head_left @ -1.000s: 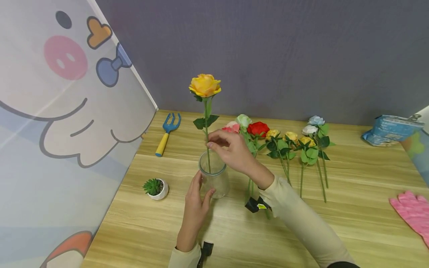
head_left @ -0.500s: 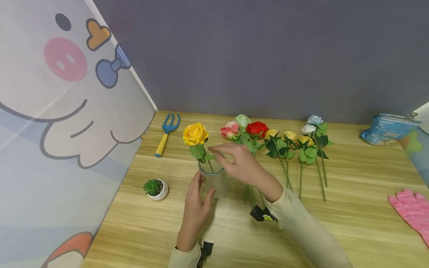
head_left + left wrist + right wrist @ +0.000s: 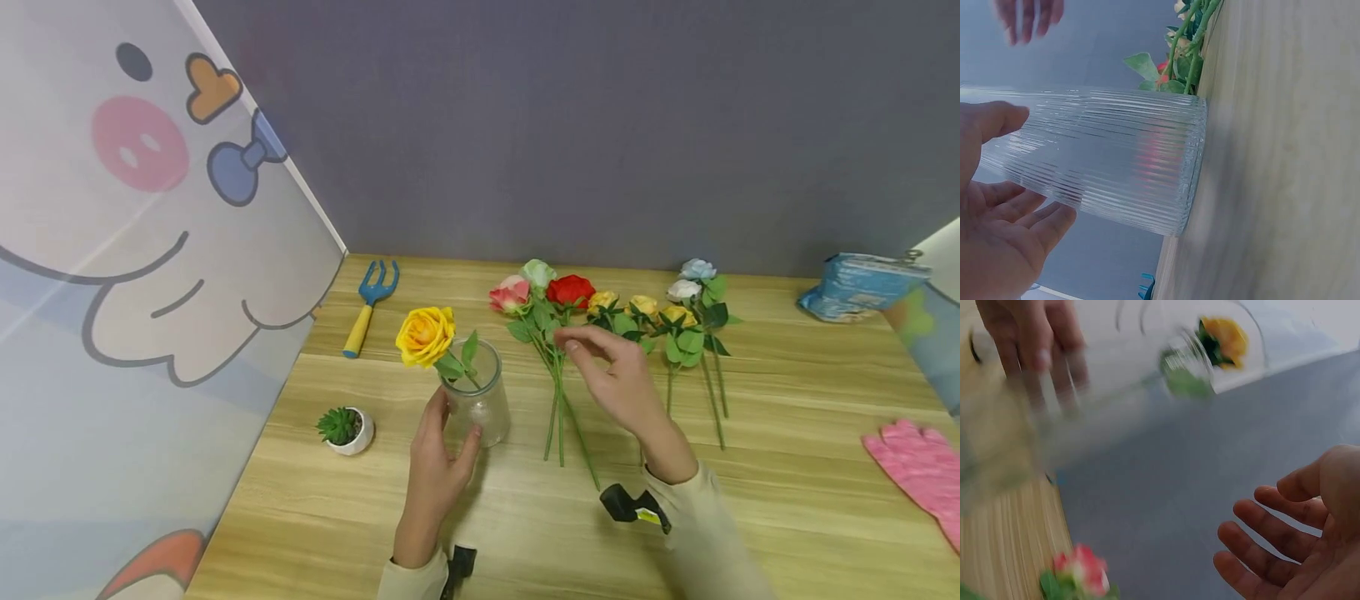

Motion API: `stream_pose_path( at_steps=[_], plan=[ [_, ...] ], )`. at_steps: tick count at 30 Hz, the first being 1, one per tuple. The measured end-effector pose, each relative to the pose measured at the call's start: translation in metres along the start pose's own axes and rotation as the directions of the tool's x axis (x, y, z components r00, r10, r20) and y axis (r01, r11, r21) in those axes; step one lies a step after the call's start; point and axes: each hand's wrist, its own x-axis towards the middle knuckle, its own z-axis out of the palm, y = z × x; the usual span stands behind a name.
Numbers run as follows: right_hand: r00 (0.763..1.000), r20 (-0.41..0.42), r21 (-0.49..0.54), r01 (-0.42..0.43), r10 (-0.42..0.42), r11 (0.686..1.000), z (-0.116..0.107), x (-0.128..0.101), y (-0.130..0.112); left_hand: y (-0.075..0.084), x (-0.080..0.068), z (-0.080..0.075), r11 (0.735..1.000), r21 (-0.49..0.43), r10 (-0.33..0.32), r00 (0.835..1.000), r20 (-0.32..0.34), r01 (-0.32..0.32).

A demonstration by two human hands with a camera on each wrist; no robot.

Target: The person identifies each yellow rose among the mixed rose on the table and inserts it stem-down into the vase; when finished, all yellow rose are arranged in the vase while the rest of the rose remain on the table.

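Note:
My left hand (image 3: 438, 475) grips the lower side of a clear glass vase (image 3: 487, 408), thumb on one side and fingers on the other. The ribbed wall of the glass vase (image 3: 1116, 156) fills the left wrist view. A yellow rose (image 3: 425, 336) stands in the vase, its bloom leaning left over the rim. My right hand (image 3: 618, 375), with nothing in it and fingers loosely bent, hovers to the vase's right over the stems of a pink rose (image 3: 510, 294) and a red rose (image 3: 572, 291). In the right wrist view the vase is blurred.
A pale green rose (image 3: 537, 272), several yellow roses (image 3: 642, 306), a white rose (image 3: 684, 290) and a light blue rose (image 3: 697, 269) lie along the back. Around them are a garden fork (image 3: 369, 308), a potted succulent (image 3: 347, 429), a blue bag (image 3: 862, 287) and a pink glove (image 3: 918, 471).
The yellow rose has gone down into the vase and tipped left. My right hand has let go of its stem and moved right. My left hand stays on the vase.

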Motion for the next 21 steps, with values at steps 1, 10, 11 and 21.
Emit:
stream_pose_path(
  at_steps=[1,10,11,21],
  plan=[
    [1.000,-0.022,0.020,-0.012,0.013,1.000,-0.006,-0.002,0.005,0.000,0.000,0.000,1.000,-0.002,0.000,1.000,-0.001,0.000],
    [0.950,-0.210,0.211,-0.185,0.230,0.960,-0.063,-0.020,0.037,-0.001,0.001,0.002,1.000,0.017,-0.004,1.000,0.000,0.004],
    [0.937,-0.219,0.208,-0.227,0.271,0.952,-0.069,-0.022,0.040,-0.001,0.001,0.002,1.000,0.019,-0.002,1.000,-0.002,0.002],
    [0.843,-0.167,0.031,-0.514,0.512,0.857,-0.111,-0.037,0.071,0.000,0.001,0.002,1.000,0.014,-0.013,1.000,0.006,0.013]
  ],
)
